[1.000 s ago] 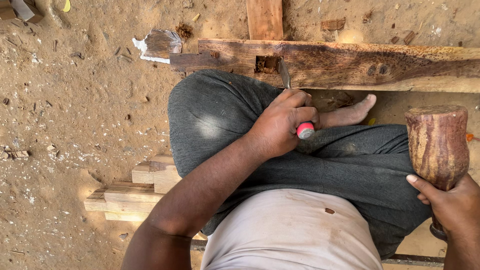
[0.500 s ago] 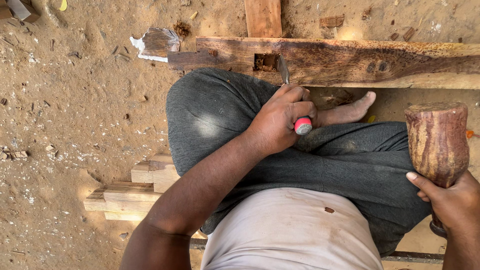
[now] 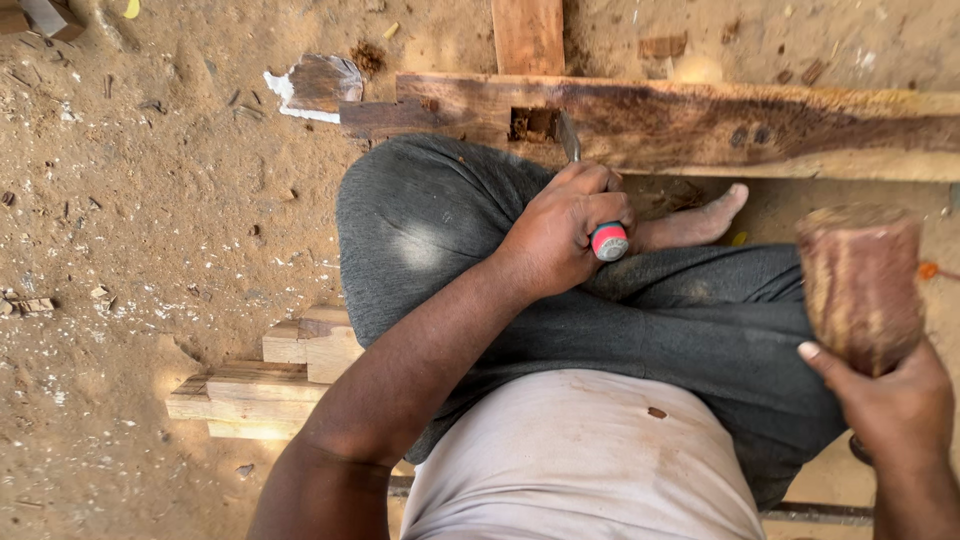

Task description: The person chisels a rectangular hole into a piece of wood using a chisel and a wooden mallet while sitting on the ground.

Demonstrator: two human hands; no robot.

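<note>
One chisel (image 3: pixel 585 190), red-capped, steel blade at beam (image 3: pixel 700 120) mortise, gripped by left hand (image 3: pixel 560 230).

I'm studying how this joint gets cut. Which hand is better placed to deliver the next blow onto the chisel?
Right, most likely. The right hand holds the wooden mallet raised and free, while the left hand is wrapped around the chisel, its blade at the square hole in the beam.

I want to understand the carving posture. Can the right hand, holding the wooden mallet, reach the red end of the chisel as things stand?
Probably yes. The right hand holds the wooden mallet raised to the side, and only the dark trousers lie under the open space between it and the chisel. The left hand leaves the red end exposed.
</note>
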